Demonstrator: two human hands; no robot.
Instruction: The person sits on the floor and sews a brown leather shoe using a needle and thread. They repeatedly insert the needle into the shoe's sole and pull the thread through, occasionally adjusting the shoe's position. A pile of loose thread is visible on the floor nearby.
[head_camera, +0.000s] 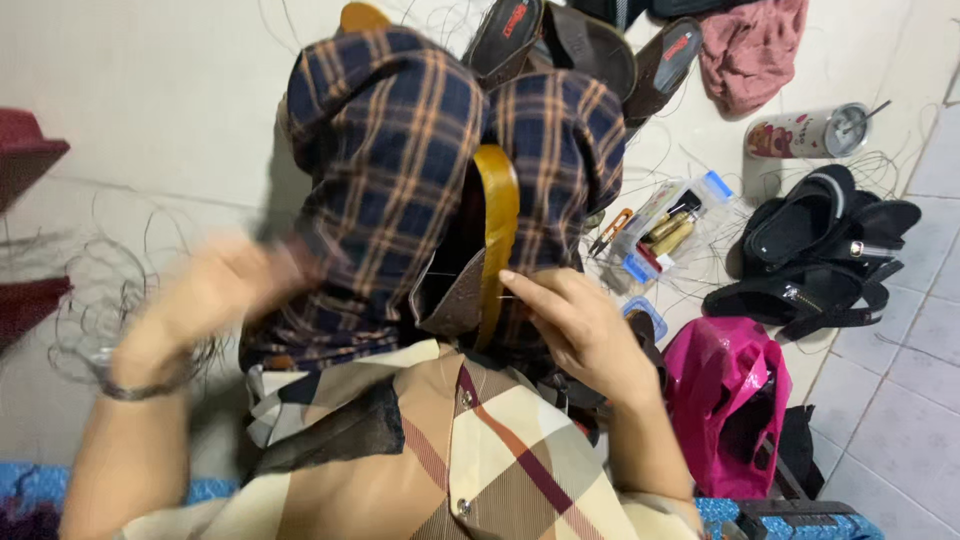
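A brown sandal with a tan sole edge (497, 215) stands upright, clamped between my knees in dark blue plaid trousers (390, 150). My right hand (580, 325) grips the sandal's lower part, its index finger pressed against the sole edge, with a thin needle or thread just under the fingertip. My left hand (215, 290) is raised out to the left, away from the sandal, and is blurred by motion. Its fingers look curled, but what they hold is not visible. A band sits on that wrist (140, 390).
More brown sandals (560, 40) lie beyond my knees. To the right are a clear box of small tools (670, 225), orange-handled snips (612, 230), black sandals (820, 250), a tumbler on its side (810, 135), a pink cloth (750, 50) and a pink plastic bag (725, 390). Loose thread tangles (100, 290) lie at left.
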